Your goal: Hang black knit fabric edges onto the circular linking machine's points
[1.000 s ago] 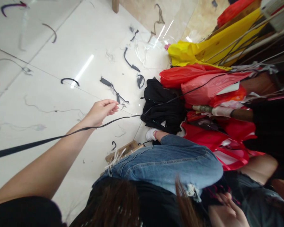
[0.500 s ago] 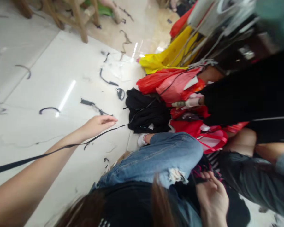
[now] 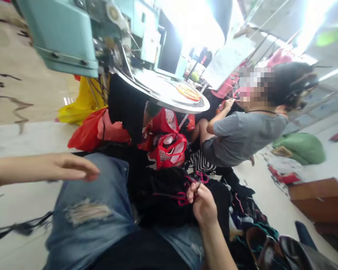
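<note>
My left hand reaches over my knee in torn blue jeans, fingers stretched forward and close together, blurred by motion; I cannot see anything in it. A black strap trails across the floor at lower left. My right hand is closed in a pinch on pink trim of a black garment heaped on my lap.
A teal sewing machine stands above a round white table. Red bags and a yellow bag lie below it. Another person in a grey shirt sits at right. A wooden box is far right.
The view swung from the floor up to the machine and the seated person. My left hand came back toward my knee. My right hand closed on the pink-trimmed garment.
</note>
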Tool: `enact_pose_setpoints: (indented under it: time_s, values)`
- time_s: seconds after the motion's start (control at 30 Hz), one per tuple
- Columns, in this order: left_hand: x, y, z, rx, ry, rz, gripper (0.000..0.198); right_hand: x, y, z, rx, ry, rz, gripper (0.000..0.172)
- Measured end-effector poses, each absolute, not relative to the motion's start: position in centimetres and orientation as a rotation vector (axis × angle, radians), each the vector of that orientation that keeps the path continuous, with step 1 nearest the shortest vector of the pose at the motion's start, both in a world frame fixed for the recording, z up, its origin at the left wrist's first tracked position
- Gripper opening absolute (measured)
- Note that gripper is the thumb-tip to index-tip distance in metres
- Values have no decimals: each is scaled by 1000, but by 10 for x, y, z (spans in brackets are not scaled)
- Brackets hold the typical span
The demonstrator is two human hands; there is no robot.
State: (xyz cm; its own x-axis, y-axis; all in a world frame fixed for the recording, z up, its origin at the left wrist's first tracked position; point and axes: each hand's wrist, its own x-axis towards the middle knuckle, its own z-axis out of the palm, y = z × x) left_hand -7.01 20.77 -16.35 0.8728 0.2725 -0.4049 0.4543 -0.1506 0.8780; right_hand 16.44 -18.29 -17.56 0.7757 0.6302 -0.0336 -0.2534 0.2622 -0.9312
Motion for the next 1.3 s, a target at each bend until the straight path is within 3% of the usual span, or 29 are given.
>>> enact_pose_setpoints:
  time_s: [0.1, 0.27, 0.37, 0.53, 0.6, 0.7, 0.73, 0.9, 0.97, 1.03, 1.07, 1.2, 1.23, 1.3]
  values:
    - [14, 180, -200, 1554, 371, -546, 20, 172, -189, -173, -1102, -387, 594, 20]
    - [80, 71, -279, 1245, 532, -622, 26, 171, -187, -173, -1053, -316, 549, 20]
    - [86, 30, -287, 1010, 657, -353, 20, 177, -190, -175, -1052, -266, 535, 21]
    - [92, 63, -257, 783, 835, 244, 19, 191, -188, -195, -1113, -127, 446, 17]
    - [88, 59, -250, 895, 762, 355, 16, 187, -172, -210, -1208, -49, 443, 17]
    - [79, 15, -254, 1442, 507, 160, 48, 171, -138, -237, -1392, -55, 703, 13]
    - [77, 1, -258, 1625, 471, 119, 49, 166, -129, -244, -1414, -84, 807, 11]
    - [80, 21, -287, 1895, 458, -57, 31, 169, -125, -254, -1248, -47, 913, 17]
    - [83, 56, -300, 2051, 598, -73, 45, 184, -136, -247, -1168, 4, 868, 27]
    - [87, 83, -313, 2236, 449, -391, 70, 204, -146, -234, -1143, 27, 786, 29]
    - [90, 91, -318, 2256, 373, -517, 72, 213, -150, -227, -1139, 32, 742, 26]
    - [103, 103, -325, 2255, 223, -676, 28, 244, -164, -202, -1090, 78, 569, 20]
    - [107, 105, -323, 2288, 226, -646, 26, 249, -169, -198, -1077, 86, 549, 19]
    - [114, 113, -314, 2369, 282, -549, 40, 255, -177, -194, -1059, 100, 522, 17]
